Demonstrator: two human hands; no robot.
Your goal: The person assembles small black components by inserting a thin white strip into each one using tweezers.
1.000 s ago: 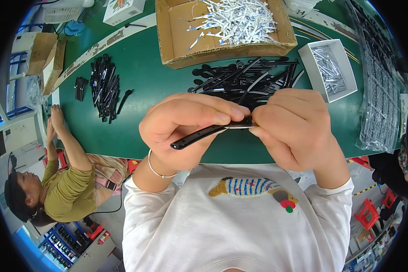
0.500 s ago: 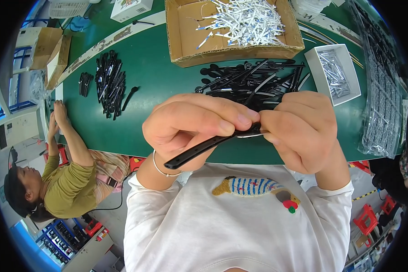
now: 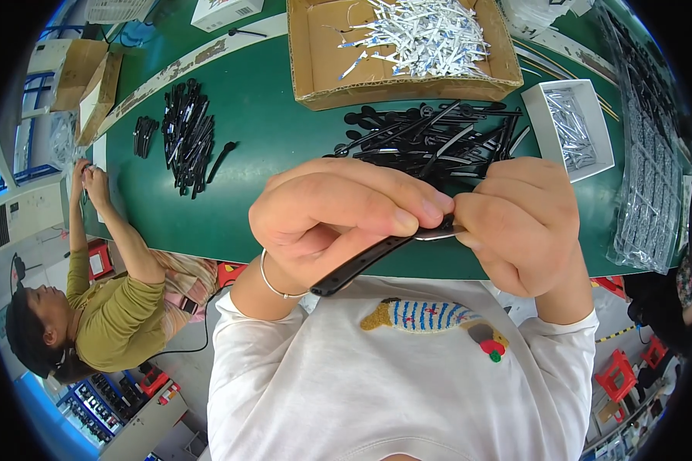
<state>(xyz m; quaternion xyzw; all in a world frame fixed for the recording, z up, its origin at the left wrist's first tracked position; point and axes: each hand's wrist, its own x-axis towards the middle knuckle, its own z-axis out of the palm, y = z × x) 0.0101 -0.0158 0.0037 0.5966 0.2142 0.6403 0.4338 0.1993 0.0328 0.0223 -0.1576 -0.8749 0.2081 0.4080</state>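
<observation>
Between the thumb and fingers of my left hand (image 3: 323, 203) is a long black plastic strip (image 3: 359, 267) with small holes along it. Its free end slants down toward my shirt. My right hand (image 3: 527, 227) is closed, knuckles up, at the strip's other end, pinching a thin silver metal piece (image 3: 441, 234) that meets the black strip. The fingers hide most of that joint. Just beyond my hands lies a loose heap of black strips (image 3: 438, 134), some with rounded heads and some with silver edges.
A cardboard box (image 3: 407, 97) of white paper-like slips stands behind the heap. To its right is a white box (image 3: 543, 127) of silver pieces, then clear plastic packs (image 3: 650, 184). Black parts (image 3: 188, 134) are stacked at left. A co-worker (image 3: 119, 307) sits at the left edge.
Both my hands have shifted slightly right with the black strip, whose free end has swung right and a little lower. The co-worker's hands have moved left.
</observation>
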